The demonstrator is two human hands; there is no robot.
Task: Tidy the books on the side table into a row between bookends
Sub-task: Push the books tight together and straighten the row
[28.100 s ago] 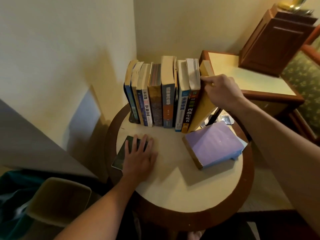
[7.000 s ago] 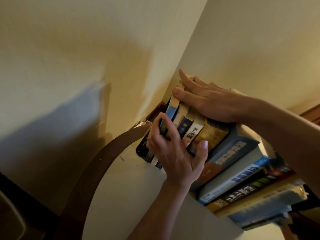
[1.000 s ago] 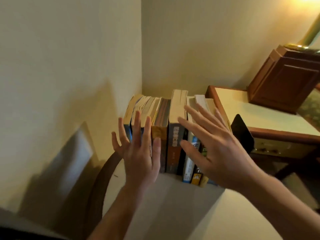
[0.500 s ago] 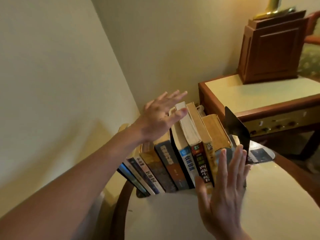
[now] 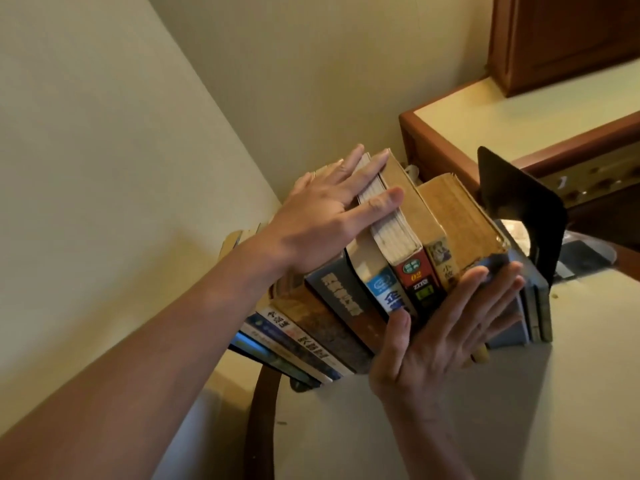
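Atop books (image 5: pixel 346 306), left hand (image 5: pixel 322 216) flat; right hand (image 5: pixel 443 341) against spines; bookend (image 5: pixel 519 209) beside.

L hand (image 5: pixel 322 216), R hand (image 5: pixel 446 336) prob. flat

The right hand (image 5: pixel 440 341) hides the lower spines of several books (image 5: pixel 346 306); one bookend (image 5: pixel 302 385) barely shows.

Cream round worktop with dark wooden rim (image 5: pixel 433 427) is lying open in front of the row of upright paperback books (image 5: pixel 332 327), allowing approach from the near side. Pale yellow walls (image 5: pixel 104 168) are closing off left and rear. Black curved metal bookend (image 5: pixel 519 209) and a higher, brown-framed cream worktop (image 5: pixel 519 112) are blocking the right end. The left hand (image 5: pixel 322 220) is covering the book tops, the right hand (image 5: pixel 440 341) the right-end spines.
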